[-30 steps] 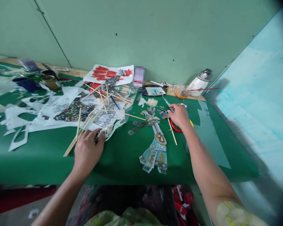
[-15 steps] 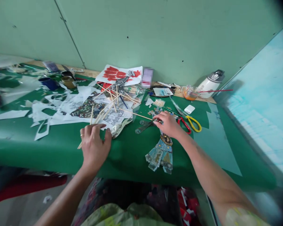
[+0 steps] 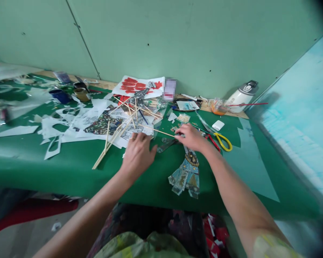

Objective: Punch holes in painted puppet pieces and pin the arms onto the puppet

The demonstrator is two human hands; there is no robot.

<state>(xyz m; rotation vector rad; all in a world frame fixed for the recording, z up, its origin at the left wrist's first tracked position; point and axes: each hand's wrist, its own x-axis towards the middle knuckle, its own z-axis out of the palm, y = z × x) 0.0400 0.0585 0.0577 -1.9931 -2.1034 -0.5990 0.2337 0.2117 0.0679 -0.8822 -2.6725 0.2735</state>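
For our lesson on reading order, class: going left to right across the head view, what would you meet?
Blue pot, tan pot, left hand, right hand, yellow scissor handle, white bottle.

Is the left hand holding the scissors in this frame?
No, the scissors lie on the table beside the right wrist, well apart from the left hand.

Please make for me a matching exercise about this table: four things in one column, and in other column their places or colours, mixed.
1. Scissors
2. Bottle
3. Blue figure
4. Pale sticks

A. Partly hidden by the right hand
B. Lying partly over papers
C. Red and yellow handles
D. White body, dark lid

Pairs: 1-C, 2-D, 3-A, 4-B
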